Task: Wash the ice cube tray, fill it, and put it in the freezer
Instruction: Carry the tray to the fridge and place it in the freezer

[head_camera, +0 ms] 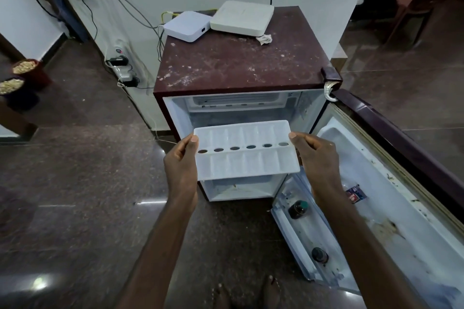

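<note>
Between the fingers [193, 142] the ice tray [247, 155] looks like frosted, translucent white plastic, matt and smooth. Beyond it, the fridge top [241, 65] is maroon, scuffed and speckled with pale marks. Two boxes [241, 17] there are smooth white plastic. Below, the stone floor [88, 195] is dark, polished, glossy.

This is a room in a home. A small maroon fridge [241, 68] stands open on a shiny dark stone floor [75, 183] by a white wall, with two white router boxes [187, 26] on top. Wires hang down to a power strip [123, 65], and bare feet [271, 288] show below.
</note>
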